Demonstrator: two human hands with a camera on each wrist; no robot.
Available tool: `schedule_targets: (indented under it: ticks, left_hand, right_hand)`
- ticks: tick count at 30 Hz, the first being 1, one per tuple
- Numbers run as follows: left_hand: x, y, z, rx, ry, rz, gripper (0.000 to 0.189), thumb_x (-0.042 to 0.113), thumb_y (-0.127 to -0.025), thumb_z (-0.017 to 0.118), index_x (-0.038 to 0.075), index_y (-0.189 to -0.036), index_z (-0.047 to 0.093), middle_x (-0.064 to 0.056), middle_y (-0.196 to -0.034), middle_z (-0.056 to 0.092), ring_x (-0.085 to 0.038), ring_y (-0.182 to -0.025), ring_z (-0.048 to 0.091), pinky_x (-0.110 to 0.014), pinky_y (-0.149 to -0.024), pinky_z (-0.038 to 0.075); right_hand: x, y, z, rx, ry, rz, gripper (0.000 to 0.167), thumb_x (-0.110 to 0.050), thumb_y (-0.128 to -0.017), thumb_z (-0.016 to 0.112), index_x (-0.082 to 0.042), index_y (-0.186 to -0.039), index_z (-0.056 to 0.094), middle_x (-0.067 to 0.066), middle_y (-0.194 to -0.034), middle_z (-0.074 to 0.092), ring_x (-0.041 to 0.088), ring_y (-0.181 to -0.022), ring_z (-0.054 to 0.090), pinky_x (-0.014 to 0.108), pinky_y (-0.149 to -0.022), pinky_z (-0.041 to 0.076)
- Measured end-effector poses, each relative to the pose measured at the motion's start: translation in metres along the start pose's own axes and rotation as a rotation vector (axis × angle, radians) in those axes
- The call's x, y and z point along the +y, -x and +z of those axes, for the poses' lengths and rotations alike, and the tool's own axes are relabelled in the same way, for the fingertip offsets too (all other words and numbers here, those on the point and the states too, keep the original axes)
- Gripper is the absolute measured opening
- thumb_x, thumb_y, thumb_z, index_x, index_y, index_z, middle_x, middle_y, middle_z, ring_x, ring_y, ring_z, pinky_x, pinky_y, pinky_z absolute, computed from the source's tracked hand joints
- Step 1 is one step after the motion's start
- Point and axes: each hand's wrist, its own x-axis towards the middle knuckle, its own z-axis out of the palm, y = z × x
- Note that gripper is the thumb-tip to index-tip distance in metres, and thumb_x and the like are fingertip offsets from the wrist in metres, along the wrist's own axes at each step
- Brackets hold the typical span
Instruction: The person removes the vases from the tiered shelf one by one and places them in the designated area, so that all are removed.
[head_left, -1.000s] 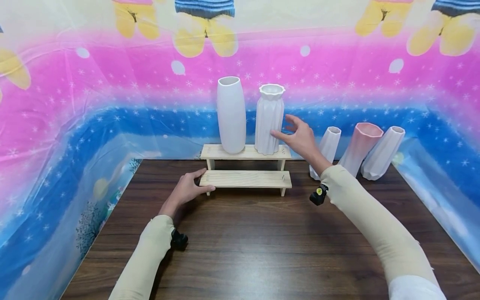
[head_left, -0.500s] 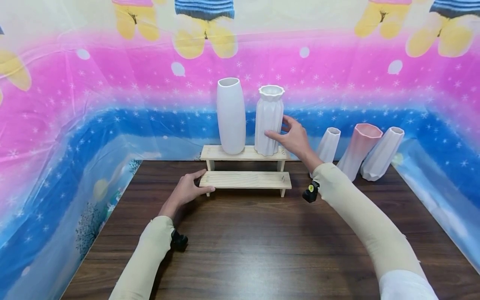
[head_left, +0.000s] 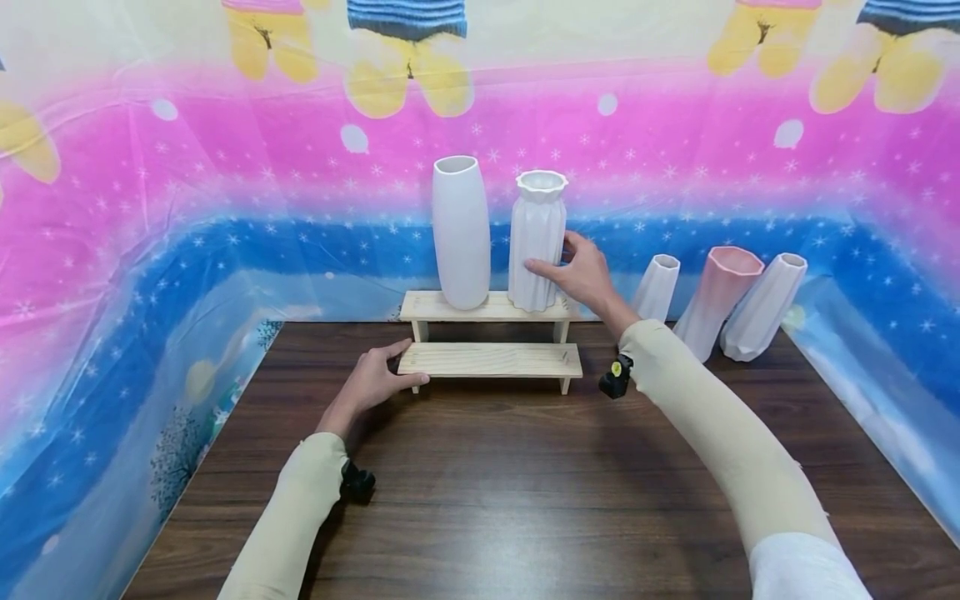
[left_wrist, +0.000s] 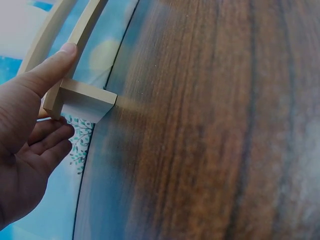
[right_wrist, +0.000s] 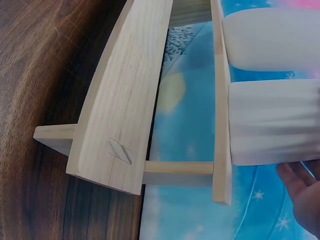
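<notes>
A two-step wooden stand [head_left: 491, 358] stands at the back of the table. On its upper step are a tall smooth white vase [head_left: 461, 233] and, to the right, a white fluted vase [head_left: 537, 242] with a scalloped rim. My right hand [head_left: 588, 273] grips the fluted vase low on its right side, thumb across the front and fingers behind, partly hidden. My left hand [head_left: 372, 377] holds the left end of the lower step between thumb and fingers. In the left wrist view, the thumb lies along the step's front edge and the fingers curl beneath.
To the right, a slim white vase [head_left: 660, 287] is partly behind my right forearm. Beside it stand a pink-and-white vase [head_left: 716, 292] and a white faceted vase [head_left: 765, 308]. A printed cloth [head_left: 300, 192] hangs behind the dark wooden table [head_left: 480, 492].
My right hand has moved left onto the fluted vase and closed around its side. The left hand and both vases on the stand have stayed in place.
</notes>
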Motion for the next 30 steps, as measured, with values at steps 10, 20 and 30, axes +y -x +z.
schedule_targets:
  ticks: [10, 20, 30]
  left_hand:
    - [-0.0017, -0.001, 0.0004, -0.004, -0.003, 0.001, 0.09, 0.048, -0.088, 0.079, 0.006, -0.157, 0.041, -0.008, -0.069, 0.059, -0.012, -0.046, 0.032, -0.039, -0.075, 0.044]
    - [-0.0004, -0.0007, -0.001, 0.002, 0.005, 0.005, 0.09, 0.048, -0.088, 0.08, 0.005, -0.157, 0.041, -0.009, -0.073, 0.06, -0.013, -0.045, 0.033, -0.039, -0.074, 0.045]
    - [0.0002, 0.001, -0.0012, -0.006, 0.012, 0.012, 0.09, 0.048, -0.088, 0.08, 0.004, -0.157, 0.04, -0.008, -0.067, 0.058, -0.013, -0.044, 0.032, -0.038, -0.073, 0.045]
  right_hand:
    - [-0.0039, -0.0012, -0.0018, -0.014, 0.037, 0.013, 0.085, -0.054, -0.082, 0.082, -0.01, -0.147, 0.051, 0.011, -0.137, 0.063, 0.028, -0.123, 0.063, 0.046, -0.094, 0.056]
    - [-0.007, -0.0011, -0.0016, 0.008, 0.074, 0.018, 0.086, -0.055, -0.082, 0.083, -0.008, -0.147, 0.051, 0.012, -0.136, 0.064, 0.029, -0.121, 0.065, 0.047, -0.093, 0.056]
    - [-0.0087, 0.0071, -0.0061, 0.06, 0.058, 0.013, 0.085, -0.053, -0.08, 0.085, -0.008, -0.145, 0.054, 0.012, -0.135, 0.065, 0.028, -0.119, 0.066, 0.045, -0.093, 0.056]
